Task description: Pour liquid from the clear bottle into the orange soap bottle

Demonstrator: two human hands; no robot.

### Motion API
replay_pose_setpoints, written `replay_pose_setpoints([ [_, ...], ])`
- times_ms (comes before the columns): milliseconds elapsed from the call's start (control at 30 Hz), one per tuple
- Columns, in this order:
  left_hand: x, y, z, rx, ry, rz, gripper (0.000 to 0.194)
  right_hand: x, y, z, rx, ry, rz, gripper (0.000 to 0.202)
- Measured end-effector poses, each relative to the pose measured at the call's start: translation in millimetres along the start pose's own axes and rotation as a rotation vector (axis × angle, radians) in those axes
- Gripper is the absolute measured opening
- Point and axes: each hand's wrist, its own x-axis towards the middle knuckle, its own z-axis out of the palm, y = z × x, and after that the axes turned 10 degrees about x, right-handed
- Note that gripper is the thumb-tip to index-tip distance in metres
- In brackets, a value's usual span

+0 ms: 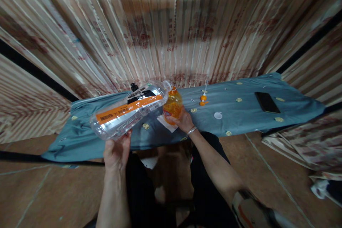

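Note:
A large clear plastic bottle point(130, 108) with an orange and silver label lies tilted in the air, its mouth toward the right. My left hand point(117, 149) grips it from below near its base. The mouth of the clear bottle meets the neck of an orange see-through bottle point(173, 105), whose pump top is off. Around the lower part of this orange bottle my right hand point(183, 121) is closed. A white tissue point(167, 124) lies under the orange bottle. An orange pump head point(203, 99) with a clear tube rests on the cloth to the right.
A blue patterned cloth point(237, 110) covers the narrow table. A dark phone point(267, 102) lies toward its right end. Behind the clear bottle stands a small black object point(134, 87). Striped curtains point(171, 25) hang close behind the table, with black frame bars at both sides.

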Motion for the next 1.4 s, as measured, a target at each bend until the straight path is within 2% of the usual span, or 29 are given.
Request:
replay_pose_setpoints([
  [800, 0.3, 0.0, -1.2, 0.018, 0.002, -0.009, 0.053, 0.3, 0.9, 1.0, -0.024, -0.001, 0.032, 0.065],
  [1400, -0.4, 0.2, -1.9, 0.018, -0.002, -0.001, 0.058, 0.2, 3.8, 0.6, -0.022, -0.005, -0.012, 0.066],
])
